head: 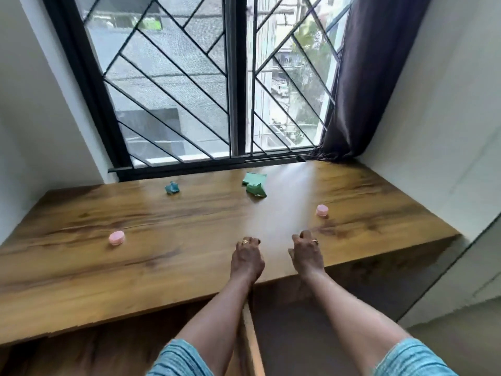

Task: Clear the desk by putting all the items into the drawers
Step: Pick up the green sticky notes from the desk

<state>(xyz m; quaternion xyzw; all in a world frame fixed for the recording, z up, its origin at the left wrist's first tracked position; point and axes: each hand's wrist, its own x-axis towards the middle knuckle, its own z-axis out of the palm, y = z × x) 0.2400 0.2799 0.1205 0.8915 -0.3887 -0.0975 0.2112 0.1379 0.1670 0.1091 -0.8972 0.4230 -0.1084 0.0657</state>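
Observation:
On the wooden desk (pixel 189 267) lie several small items. A pink round jar (pixel 116 237) sits at the left and a second pink jar (pixel 322 210) at the right. A crumpled blue paper (pixel 172 188) and two green packets (pixel 254 184) lie near the window. My left hand (pixel 247 257) and my right hand (pixel 306 253) hover side by side over the desk's front edge, fingers loosely bent down, holding nothing. Below the edge two drawers stand pulled out, one wood-lined (pixel 113 356) and one with a dark floor (pixel 292 335).
A barred window (pixel 233 77) runs along the desk's back edge. A dark curtain (pixel 371 77) hangs at the back right corner. White walls close in on both sides. A wooden divider (pixel 253 343) separates the two drawers.

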